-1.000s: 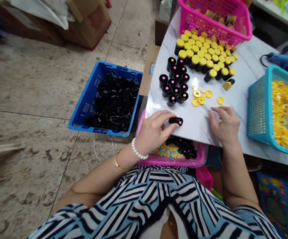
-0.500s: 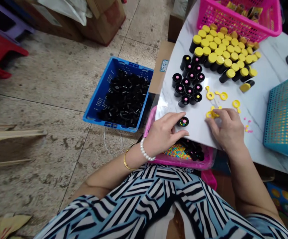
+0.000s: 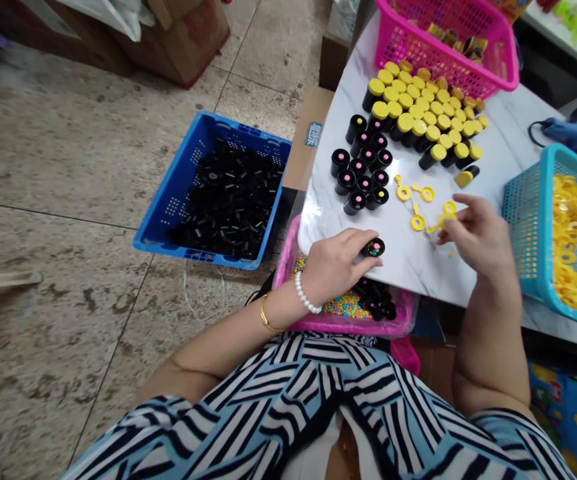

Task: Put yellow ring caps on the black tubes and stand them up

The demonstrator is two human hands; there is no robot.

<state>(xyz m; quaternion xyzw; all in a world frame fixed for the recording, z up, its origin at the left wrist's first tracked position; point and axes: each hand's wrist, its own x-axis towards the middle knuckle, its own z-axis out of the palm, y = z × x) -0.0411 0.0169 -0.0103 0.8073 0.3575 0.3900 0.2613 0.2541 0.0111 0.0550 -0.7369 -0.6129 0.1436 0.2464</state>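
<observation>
My left hand is closed around the side of a small black bottle at the table's front edge. Colored beads and a pink bit show in the bottle's open top. Over the table to the right, my right hand has its thumb and forefinger apart. Its fingertips are beside several yellow ring-ended wands, and contact with them is hard to judge. More yellow wands lie loose nearby. Behind my left hand stands a group of black bottles with pink or yellow dots on top.
Yellow-capped black bottles stand packed before a pink basket. A teal basket of yellow rings is on the right. Below the table edge sits a pink tub with beads; a blue crate of black parts is on the floor.
My right hand has shifted right, and the wands it was touching are now spread apart. The left hand's fingers have closed in on the bottle. The whole view has shifted.
</observation>
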